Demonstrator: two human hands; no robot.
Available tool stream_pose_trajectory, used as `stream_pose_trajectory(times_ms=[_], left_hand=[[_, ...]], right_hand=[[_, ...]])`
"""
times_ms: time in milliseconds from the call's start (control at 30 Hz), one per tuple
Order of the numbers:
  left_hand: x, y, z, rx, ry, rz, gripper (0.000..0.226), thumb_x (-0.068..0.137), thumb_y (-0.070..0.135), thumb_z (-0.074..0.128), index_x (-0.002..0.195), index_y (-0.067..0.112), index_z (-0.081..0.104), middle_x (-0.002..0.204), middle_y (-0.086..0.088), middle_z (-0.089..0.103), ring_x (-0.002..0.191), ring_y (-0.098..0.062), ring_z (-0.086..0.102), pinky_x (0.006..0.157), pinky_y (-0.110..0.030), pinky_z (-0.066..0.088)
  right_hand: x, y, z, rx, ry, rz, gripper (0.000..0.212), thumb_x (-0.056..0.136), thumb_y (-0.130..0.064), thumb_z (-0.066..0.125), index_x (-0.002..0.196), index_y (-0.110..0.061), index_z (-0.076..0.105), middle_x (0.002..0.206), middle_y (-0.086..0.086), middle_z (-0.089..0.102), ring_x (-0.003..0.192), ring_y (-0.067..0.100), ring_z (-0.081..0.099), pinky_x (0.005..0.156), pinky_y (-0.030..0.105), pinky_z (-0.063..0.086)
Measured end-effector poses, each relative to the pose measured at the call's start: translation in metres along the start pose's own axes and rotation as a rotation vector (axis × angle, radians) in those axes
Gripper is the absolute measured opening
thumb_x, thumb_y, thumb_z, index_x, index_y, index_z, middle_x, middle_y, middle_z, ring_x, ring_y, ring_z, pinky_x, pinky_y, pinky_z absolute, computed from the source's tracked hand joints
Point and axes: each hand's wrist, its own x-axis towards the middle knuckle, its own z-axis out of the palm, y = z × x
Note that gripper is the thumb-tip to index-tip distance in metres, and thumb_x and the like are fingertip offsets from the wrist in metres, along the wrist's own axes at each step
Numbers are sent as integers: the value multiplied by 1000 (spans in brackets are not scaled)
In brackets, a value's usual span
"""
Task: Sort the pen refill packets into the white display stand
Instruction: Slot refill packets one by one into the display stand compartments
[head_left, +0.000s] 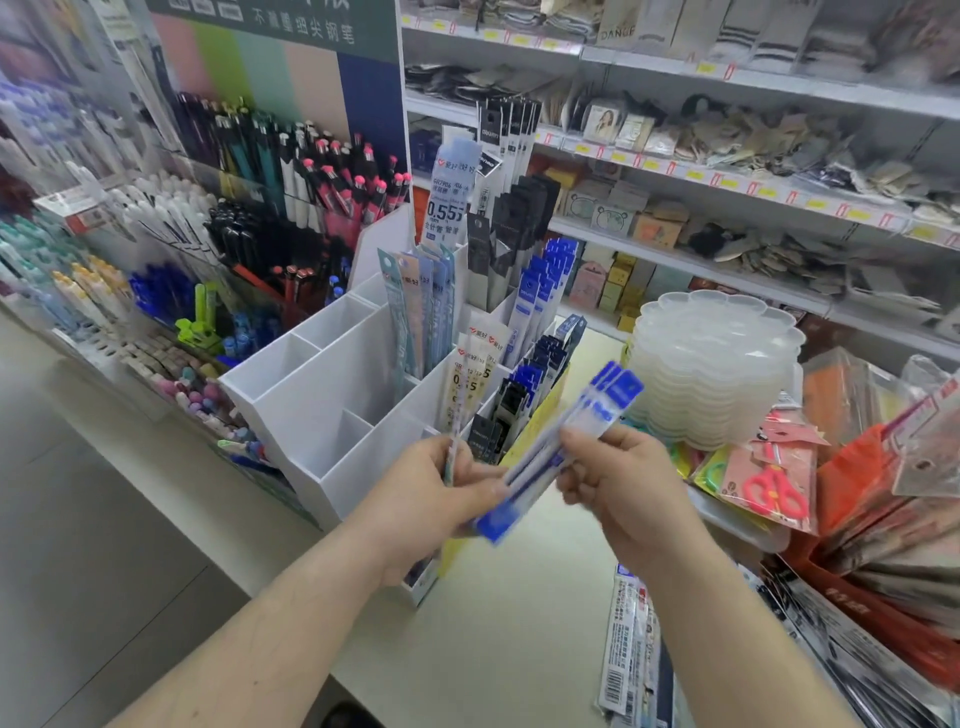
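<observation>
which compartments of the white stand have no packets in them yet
The left-side compartments of the white display stand show no packets. The compartments on its right side already hold upright refill packets.

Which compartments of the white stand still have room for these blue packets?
The white display stand has bare compartments on its left and front: the small rear-left ones, the long middle one, the front ones before the left hand. The right side is crowded with blue refill packets and black packets.

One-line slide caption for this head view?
Both hands hold blue refill packets before the partly filled white display stand.
</observation>
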Motion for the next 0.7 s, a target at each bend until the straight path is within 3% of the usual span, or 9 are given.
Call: stream_pose_trajectory(times_ms=[100,200,267,400,500,567,700], left_hand=[[6,4,-7,-44,142,61,26,88,0,69,78,12,48,95,1,77,86,-22,72,72,-35,61],[4,8,-11,-23,189,98,16,87,3,72,89,1,57,69,6,72,65,-13,69,57,-27,59],[2,8,-13,35,208,102,18,86,8,75,88,3,57,63,-1,67,55,-14,65,50,-26,54],[-1,9,-15,82,250,109,26,84,14,77,81,9,52,81,-28,66,46,-17,54,40,-19,40],[-4,9,-18,82,236,117,29,84,15,77,78,11,49,83,-32,63,41,-14,48,39,-18,36],[-7,9,-20,85,235,125,30,84,15,78,76,12,49,72,-23,59,42,-13,46,39,-18,36],[-10,5,-23,111,272,140,25,83,18,79,75,21,55,58,13,54,47,-7,48,48,-22,43]], right_hand=[[15,-20,-9,127,228,-106,12,95,-3,61,83,-4,63,59,7,62,46,12,57,49,22,50],[33,-40,-7,144,321,-204,10,95,-9,63,86,-9,63,67,6,69,55,11,65,56,21,55],[48,-50,3,99,329,-270,6,93,-10,66,88,-11,65,82,10,72,65,14,70,62,23,58],[86,-54,25,-110,347,-362,17,88,-15,74,73,-20,70,75,5,73,72,23,73,74,40,63],[111,-45,33,-285,351,-368,21,79,-34,76,61,-24,71,68,3,73,76,32,72,76,53,59],[126,-38,37,-391,344,-351,26,79,-40,74,61,-21,70,69,4,72,77,29,72,77,52,59],[138,-30,46,-527,289,-310,26,87,-33,69,68,-16,70,71,3,72,76,26,71,78,48,59]])
